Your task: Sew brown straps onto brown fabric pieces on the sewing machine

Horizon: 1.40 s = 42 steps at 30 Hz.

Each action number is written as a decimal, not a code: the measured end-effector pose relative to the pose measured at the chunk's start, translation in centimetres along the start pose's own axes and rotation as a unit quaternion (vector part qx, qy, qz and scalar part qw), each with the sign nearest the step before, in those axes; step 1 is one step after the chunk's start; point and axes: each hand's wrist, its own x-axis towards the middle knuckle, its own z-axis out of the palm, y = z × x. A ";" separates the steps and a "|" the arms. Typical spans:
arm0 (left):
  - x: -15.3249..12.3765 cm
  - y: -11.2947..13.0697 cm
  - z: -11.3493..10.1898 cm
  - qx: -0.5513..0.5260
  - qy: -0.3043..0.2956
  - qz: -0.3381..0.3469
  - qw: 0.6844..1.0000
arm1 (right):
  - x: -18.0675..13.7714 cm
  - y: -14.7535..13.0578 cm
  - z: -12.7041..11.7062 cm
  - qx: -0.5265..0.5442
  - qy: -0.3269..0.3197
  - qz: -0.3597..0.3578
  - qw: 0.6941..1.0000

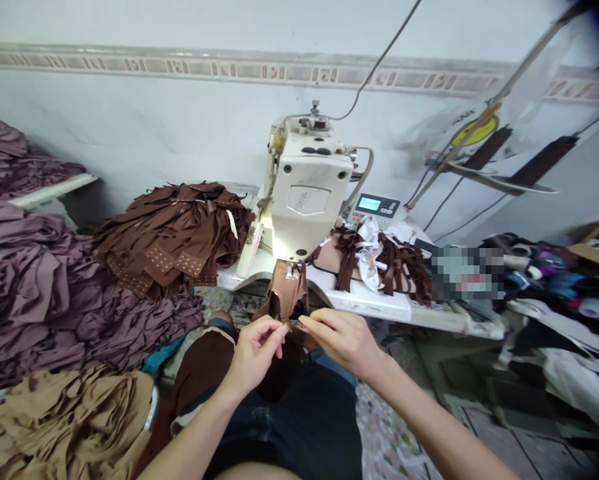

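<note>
A tan-brown garment piece (pixel 288 288) hangs from the front of the white sewing machine (pixel 307 193), its upper end at the presser foot (pixel 293 268). Its lower end comes down between my hands, above my lap. My left hand (pixel 255 350) is closed, thumb and forefinger pinching the garment's lower edge. Close beside it, my right hand (pixel 343 339) also pinches this edge, fingers bent. The fingertips nearly meet, and the small bit of cloth between them is hard to make out.
Dark brown garments with hook strips (pixel 174 233) are heaped left of the machine. Mauve cloth (pixel 69 293) and tan cloth (pixel 64 420) lie further left. Brown straps (pixel 394 260) rest on the table's right, before a control panel (pixel 377 205). Thread cones (pixel 544 160) stand at the right.
</note>
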 end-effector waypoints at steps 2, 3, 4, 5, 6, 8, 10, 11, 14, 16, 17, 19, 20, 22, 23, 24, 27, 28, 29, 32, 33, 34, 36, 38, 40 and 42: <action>0.0 0.2 0.1 0.015 0.009 0.014 1.000 | 0.3 0.4 -0.2 -0.011 -0.015 -0.019 1.000; -0.1 0.3 0.1 0.022 0.013 0.019 0.999 | 0.4 0.5 -0.3 -0.015 -0.024 -0.028 0.999; -0.1 0.4 0.1 0.030 0.016 0.024 0.999 | 0.5 0.7 -0.4 -0.019 -0.033 -0.035 0.999; -0.2 0.5 0.1 0.037 0.019 0.028 0.999 | 0.6 0.9 -0.5 -0.022 -0.042 -0.041 0.998; -0.2 0.5 0.1 0.043 0.020 0.031 0.998 | 0.7 1.0 -0.5 -0.024 -0.051 -0.047 0.997; -0.3 0.5 0.1 0.054 0.024 0.036 0.998 | 0.8 1.1 -0.5 -0.027 -0.065 -0.058 0.996; -0.3 0.4 0.1 0.063 0.026 0.039 0.997 | 0.9 1.2 -0.5 -0.028 -0.071 -0.062 0.995; -0.3 0.3 0.1 0.067 0.028 0.041 0.997 | 0.9 1.2 -0.5 -0.026 -0.072 -0.062 0.995; -0.3 0.2 0.1 0.078 0.032 0.048 0.995 | 0.8 1.3 -0.5 -0.014 -0.073 -0.057 0.996; -0.3 0.2 0.0 0.085 0.034 0.054 0.994 | 0.7 1.5 -0.4 -0.008 -0.077 -0.056 0.995; -0.3 0.2 0.0 0.088 0.035 0.057 0.994 | 0.7 1.6 -0.4 -0.006 -0.081 -0.056 0.995; -0.3 0.2 0.0 0.093 0.036 0.061 0.993 | 0.8 1.7 -0.4 -0.006 -0.090 -0.060 0.994; -0.4 0.1 0.0 0.096 0.037 0.063 0.993 | 0.8 1.8 -0.4 -0.007 -0.094 -0.063 0.994; -0.4 0.1 0.0 0.098 0.038 0.065 0.992 | 1.0 1.9 -0.5 -0.009 -0.098 -0.072 0.993; -0.4 0.0 0.1 0.099 0.039 0.066 0.992 | 1.1 2.0 -0.5 -0.010 -0.100 -0.074 0.992; -0.4 -0.1 0.1 0.100 0.041 0.067 0.992 | 1.2 2.0 -0.5 -0.010 -0.100 -0.076 0.992; -0.4 -0.2 0.3 0.102 0.043 0.069 0.992 | 1.4 1.9 -0.3 -0.008 -0.101 -0.076 0.992; -0.4 -0.2 0.3 0.103 0.043 0.070 0.991 | 1.4 1.8 -0.3 -0.006 -0.100 -0.075 0.992; -0.4 -0.2 0.3 0.104 0.043 0.071 0.991 | 1.5 1.8 -0.2 -0.004 -0.097 -0.075 0.992; -0.5 -0.2 0.3 0.113 0.046 0.078 0.989 | 1.7 1.5 -0.2 -0.009 -0.082 -0.078 0.994; -0.4 -0.2 0.3 0.117 0.047 0.082 0.989 | 1.8 1.4 -0.3 -0.013 -0.078 -0.080 0.994; -0.4 -0.2 0.3 0.121 0.048 0.085 0.988 | 1.9 1.4 -0.3 -0.016 -0.077 -0.083 0.993; -0.4 -0.2 0.2 0.129 0.052 0.093 0.986 | 2.0 1.3 -0.4 -0.019 -0.079 -0.085 0.993; -0.4 -0.2 0.2 0.138 0.055 0.100 0.984 | 2.0 1.2 -0.4 -0.020 -0.085 -0.083 0.993; -0.4 -0.2 0.3 0.144 0.058 0.105 0.982 | 2.0 1.2 -0.4 -0.020 -0.091 -0.081 0.992; -0.4 -0.2 0.3 0.150 0.060 0.109 0.981 | 2.0 1.1 -0.3 -0.022 -0.099 -0.082 0.991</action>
